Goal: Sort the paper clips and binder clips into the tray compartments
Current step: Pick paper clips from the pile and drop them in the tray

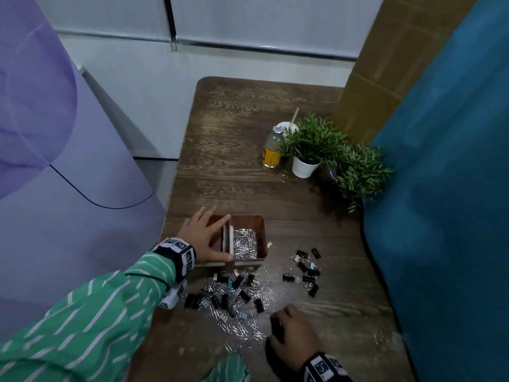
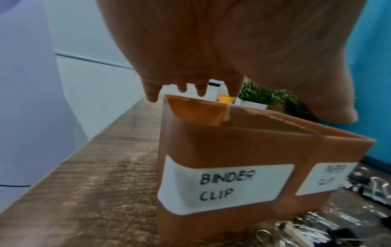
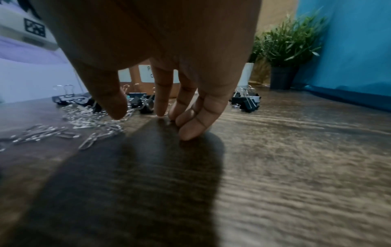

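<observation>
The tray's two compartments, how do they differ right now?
The right compartment holds a heap of silver paper clips; the left compartment shows no clips where visible. The left hand rests over the left compartment, while the right compartment stands uncovered. Left is labelled BINDER CLIP; right's label is blurred. Both share one brown tray.

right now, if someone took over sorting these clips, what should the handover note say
Left hand: open, resting over the tray's left compartment, labelled BINDER CLIP.
Right hand: open, fingertips on the table, holding nothing.
Done: a heap of paper clips in the right compartment.
Left: binder clips in a loose group right of the tray, and a mixed pile in front of it. No binder clips visibly sorted yet.
</observation>
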